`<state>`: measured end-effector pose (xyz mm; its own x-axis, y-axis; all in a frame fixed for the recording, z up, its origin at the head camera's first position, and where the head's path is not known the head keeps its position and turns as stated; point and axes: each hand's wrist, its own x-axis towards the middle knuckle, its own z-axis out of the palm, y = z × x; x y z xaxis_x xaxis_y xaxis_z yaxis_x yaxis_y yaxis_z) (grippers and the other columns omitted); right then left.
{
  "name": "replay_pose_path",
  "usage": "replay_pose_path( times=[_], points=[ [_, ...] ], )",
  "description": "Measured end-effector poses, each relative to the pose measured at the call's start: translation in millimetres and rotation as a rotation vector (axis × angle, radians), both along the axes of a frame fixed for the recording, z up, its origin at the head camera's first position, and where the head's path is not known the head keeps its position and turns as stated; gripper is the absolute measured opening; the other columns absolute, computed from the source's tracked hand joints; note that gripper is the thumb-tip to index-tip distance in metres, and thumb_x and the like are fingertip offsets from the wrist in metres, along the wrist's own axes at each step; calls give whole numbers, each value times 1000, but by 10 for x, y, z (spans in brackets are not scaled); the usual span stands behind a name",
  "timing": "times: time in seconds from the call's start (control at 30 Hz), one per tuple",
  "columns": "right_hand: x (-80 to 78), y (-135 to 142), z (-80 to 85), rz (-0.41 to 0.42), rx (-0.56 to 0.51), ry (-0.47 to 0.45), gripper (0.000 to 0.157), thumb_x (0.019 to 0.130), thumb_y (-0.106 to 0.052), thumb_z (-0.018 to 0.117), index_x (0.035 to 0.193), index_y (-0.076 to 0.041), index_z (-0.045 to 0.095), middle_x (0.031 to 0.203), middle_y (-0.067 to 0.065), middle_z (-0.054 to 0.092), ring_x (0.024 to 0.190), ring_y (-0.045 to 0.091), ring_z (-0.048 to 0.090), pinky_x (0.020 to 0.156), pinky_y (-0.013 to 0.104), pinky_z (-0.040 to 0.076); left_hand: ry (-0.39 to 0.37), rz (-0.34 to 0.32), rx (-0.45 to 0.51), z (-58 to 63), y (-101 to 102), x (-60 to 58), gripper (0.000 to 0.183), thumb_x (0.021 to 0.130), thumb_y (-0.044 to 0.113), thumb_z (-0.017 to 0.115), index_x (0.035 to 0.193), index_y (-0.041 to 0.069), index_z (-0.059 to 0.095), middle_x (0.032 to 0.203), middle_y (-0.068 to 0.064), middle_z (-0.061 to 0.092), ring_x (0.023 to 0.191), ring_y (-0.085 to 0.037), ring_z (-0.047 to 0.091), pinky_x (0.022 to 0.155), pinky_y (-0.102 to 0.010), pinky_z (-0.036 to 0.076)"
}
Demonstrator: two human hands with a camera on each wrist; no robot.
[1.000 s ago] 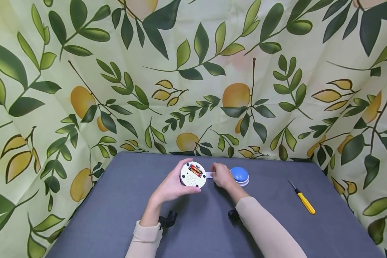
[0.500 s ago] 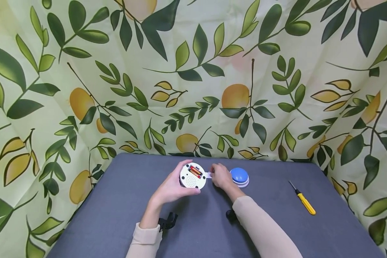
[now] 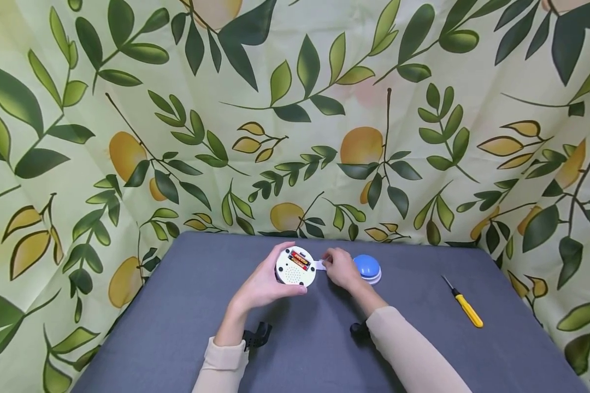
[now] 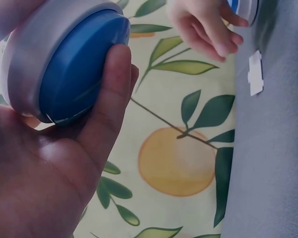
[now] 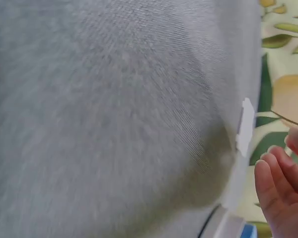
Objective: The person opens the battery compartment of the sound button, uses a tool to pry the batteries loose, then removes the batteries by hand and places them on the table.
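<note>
The left hand grips a raised white-backed device between thumb and fingers, red batteries showing. Next, a small white plate lies on the table; near it the right hand, fingers loosely bent, seemingly holds nothing, though partly cropped; then a blue-domed button and yellow screwdriver.

My held button: smooth plastic, satiny white base, glossier blue dome. Batteries in it: shiny printed wraps. Flat white piece: smooth, looks like thin plastic. Second button: same plastic look, shiny blue dome. Screwdriver: smooth plastic handle, metal shaft. Tabletop: matt grey cloth, fine weave. Backdrop: matt printed fabric, some creases. My right sleeve: matt cloth.
</note>
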<state>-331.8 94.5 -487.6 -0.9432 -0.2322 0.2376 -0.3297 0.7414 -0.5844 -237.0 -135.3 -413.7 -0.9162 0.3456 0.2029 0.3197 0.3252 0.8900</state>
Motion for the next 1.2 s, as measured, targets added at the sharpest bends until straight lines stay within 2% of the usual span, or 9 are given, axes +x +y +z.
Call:
replay_pose_path(
  times=[0.17,0.33,0.63,0.77,0.93,1.2],
  points=[
    [108,121,88,31,-133,26,7,93,-6,70,97,-2,73,84,4,67,78,18,59,74,37,50,4,3,2,4,-11,-3,97,71,28,93,151,30,38,124,-1,61,104,-20,59,93,-41,43],
    [271,278,176,36,-185,40,8,95,-9,69,99,-3,74,89,3,70,82,17,61,75,36,51,7,9,-5,-8,-23,-2,98,71,30,93,151,29,38,123,-1,62,104,-19,58,93,-41,43],
    [616,612,273,44,-75,102,4,94,-11,71,94,-8,74,88,-4,68,81,13,60,75,37,52,1,-5,-8,-37,12,-13,98,70,28,93,151,30,39,122,0,62,104,-19,59,94,-41,43],
    [747,749,297,46,-22,110,8,95,-14,72,92,-7,73,86,-5,67,78,11,60,72,35,52,0,-2,-7,-49,20,-5,98,70,27,93,151,30,39,121,0,61,103,-19,59,93,-41,43],
    [911,940,325,10,53,121,4,92,-12,75,90,-9,73,84,-6,64,76,10,58,67,33,50,-3,-5,4,-44,31,7,97,70,28,93,151,30,39,123,0,61,104,-20,58,94,-41,42],
    [1149,1315,289,-84,75,77,5,92,-9,73,96,-7,74,84,-4,63,76,11,56,69,33,52,-14,-23,23,-42,38,-16,97,71,27,93,151,29,39,125,-1,59,105,-21,58,94,-41,42]
  ],
)
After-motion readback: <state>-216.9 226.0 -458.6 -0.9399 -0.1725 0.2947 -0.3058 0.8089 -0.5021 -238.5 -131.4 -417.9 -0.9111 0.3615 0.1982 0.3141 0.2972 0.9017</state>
